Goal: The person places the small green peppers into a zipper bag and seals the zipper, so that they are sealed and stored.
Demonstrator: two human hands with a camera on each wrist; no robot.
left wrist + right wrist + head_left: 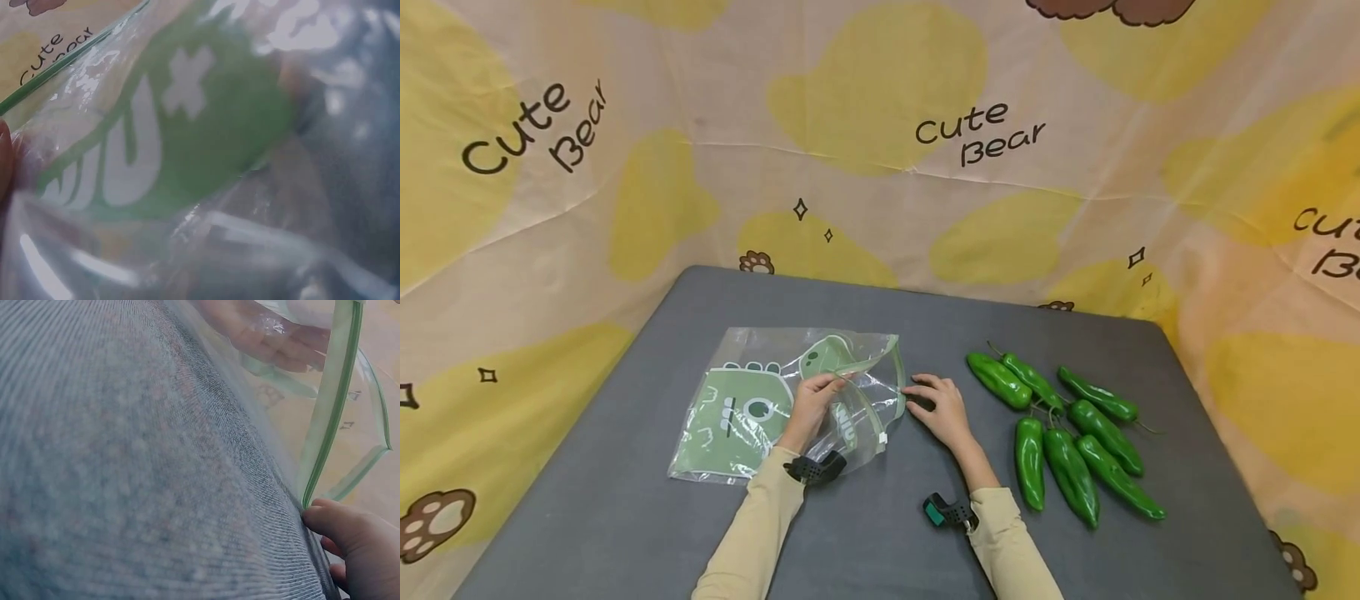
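Note:
A clear zip bag (748, 425) with a green cartoon dinosaur print lies on the table, its green-edged mouth spread apart toward the right. My left hand (811, 408) pinches one edge of that mouth between thumb and fingers. Close to the far edge of the mouth is my right hand (942, 410), its fingers loosely bent with a gap between thumb and forefinger. In the right wrist view, a fingertip of the right hand (365, 547) meets the lower end of the bag's green zip strip (331, 412). Bag film fills most of the left wrist view, with the printed patch (206, 131) blurred.
Several long green peppers (1072, 475) lie in a loose group on the right side of the grey table (880, 542). A white zip slider (882, 438) sits on the bag's near edge. Behind the table hangs a patterned cloth (865, 100).

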